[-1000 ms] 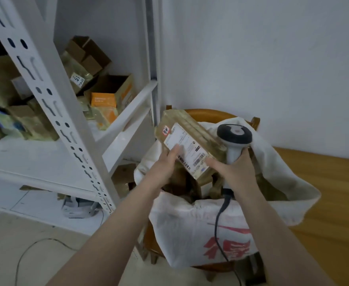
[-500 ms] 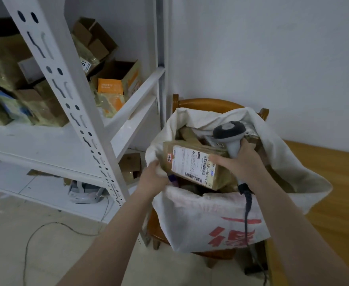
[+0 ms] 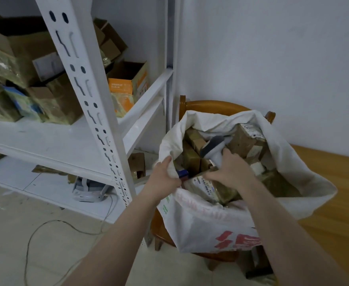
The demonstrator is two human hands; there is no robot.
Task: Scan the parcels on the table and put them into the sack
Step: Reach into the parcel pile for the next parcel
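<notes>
Left hand (image 3: 165,175): fingers curled over left rim of sack (image 3: 210,223), gripping cloth.
Right hand (image 3: 232,172): closed round scanner (image 3: 211,148) handle, fingertips on parcel (image 3: 212,187).
Sack: white, red print, mouth wide, on chair (image 3: 214,105) between shelf (image 3: 99,124) and table (image 3: 334,193); nearly full, little free room.
Parcel: brown, taped, white label up, just inside near rim.
</notes>
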